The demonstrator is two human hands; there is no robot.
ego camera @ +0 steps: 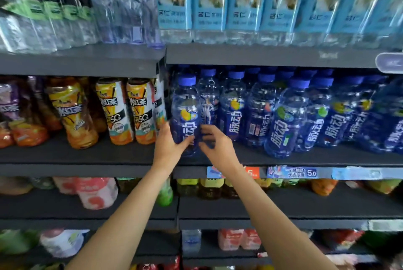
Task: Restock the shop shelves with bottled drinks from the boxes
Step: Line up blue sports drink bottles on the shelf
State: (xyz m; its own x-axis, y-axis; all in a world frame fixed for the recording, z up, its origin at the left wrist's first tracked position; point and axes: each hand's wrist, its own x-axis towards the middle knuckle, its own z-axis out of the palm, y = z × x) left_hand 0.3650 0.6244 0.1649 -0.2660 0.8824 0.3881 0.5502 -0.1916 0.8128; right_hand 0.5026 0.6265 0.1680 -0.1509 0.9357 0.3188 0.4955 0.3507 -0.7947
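Both my hands are on one blue bottle (185, 114): my left hand (169, 145) wraps its lower left side, thumb across the front, while my right hand (214, 141) touches its right side with curled fingers. It stands upright at the shelf's (305, 157) left front corner, beside the row of blue bottles (287, 117), near the tea bottles (130, 112).
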